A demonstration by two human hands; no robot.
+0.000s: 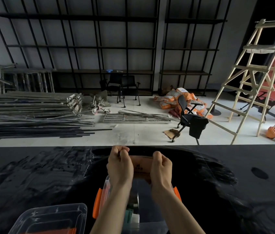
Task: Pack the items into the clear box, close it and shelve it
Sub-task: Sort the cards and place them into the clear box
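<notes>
Orange-brown and flat, the packet point(142, 168) is pinched at its two far corners, the left hand point(119, 166) curled on one and the right hand point(161, 168) curled on the other, held out taut above the far end of the clear box point(107, 184). The box sits open on the black table point(32, 174), right below the wrists, its orange latches point(97, 203) hanging loose at either side; the lid point(52, 217) lies upturned just to its left. To do this step well, I would lower the packet flat and level, both corners going down together, so that it lies along the bottom or on whatever is packed already and leaves the rim free for the lid (a corner riding up would likely keep the latches from catching). What the box holds is hard to make out: the forearms cover most of it, only something green and white shows between them, and the near end runs off the bottom edge.
</notes>
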